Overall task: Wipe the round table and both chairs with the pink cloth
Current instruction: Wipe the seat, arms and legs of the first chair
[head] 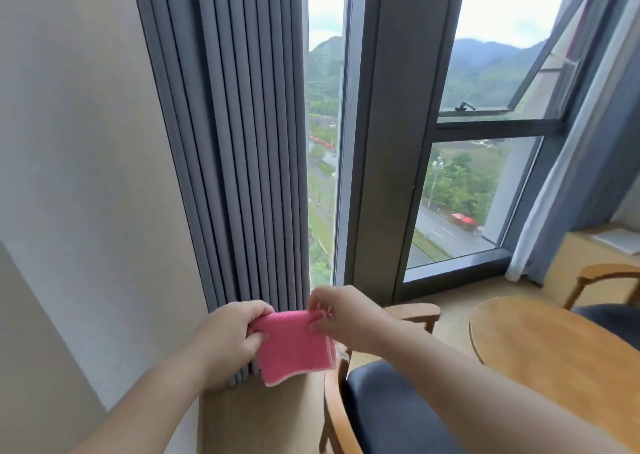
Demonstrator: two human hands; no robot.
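Two chairs flank the round wooden table (pixel 554 356) at lower right: the near chair (pixel 377 408), wood-framed with a dark seat cushion, just left of the table's edge; the far chair (pixel 609 301) beyond its right edge. Grey pleated curtain (pixel 235 142) hangs behind. Pink cloth (pixel 294 346) held in the air left of the near chair, top corners pinched, left hand (pixel 232 332) and right hand (pixel 339 311) each gripping one.
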